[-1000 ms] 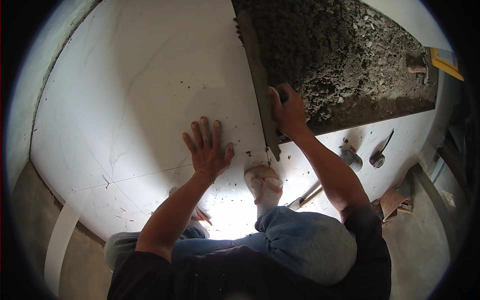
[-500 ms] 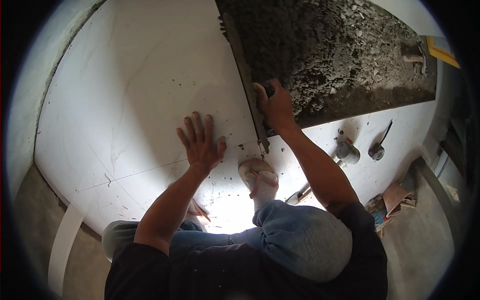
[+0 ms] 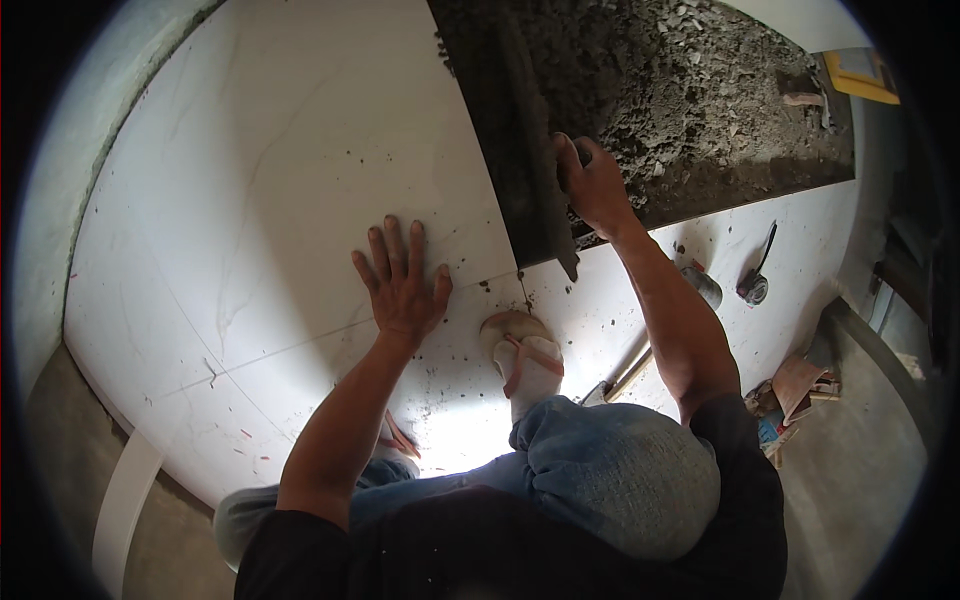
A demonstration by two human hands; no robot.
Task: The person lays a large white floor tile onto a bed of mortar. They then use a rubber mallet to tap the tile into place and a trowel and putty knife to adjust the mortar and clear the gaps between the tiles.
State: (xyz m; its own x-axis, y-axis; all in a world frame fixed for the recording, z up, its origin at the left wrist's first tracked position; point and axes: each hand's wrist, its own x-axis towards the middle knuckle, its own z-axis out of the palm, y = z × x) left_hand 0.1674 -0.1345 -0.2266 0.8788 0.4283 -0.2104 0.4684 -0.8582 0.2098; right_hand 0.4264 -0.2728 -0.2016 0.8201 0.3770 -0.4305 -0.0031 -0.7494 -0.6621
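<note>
While the left hand lies on the white tile, fingers apart, the right hand clamps a bar over mortar beside the tile's right edge; probably stiff, best gripped mid-length.

And as you work, there's nothing here for you to read: not one word, number, label, brand or sign comes through legibly on anything in your view right now.
</note>
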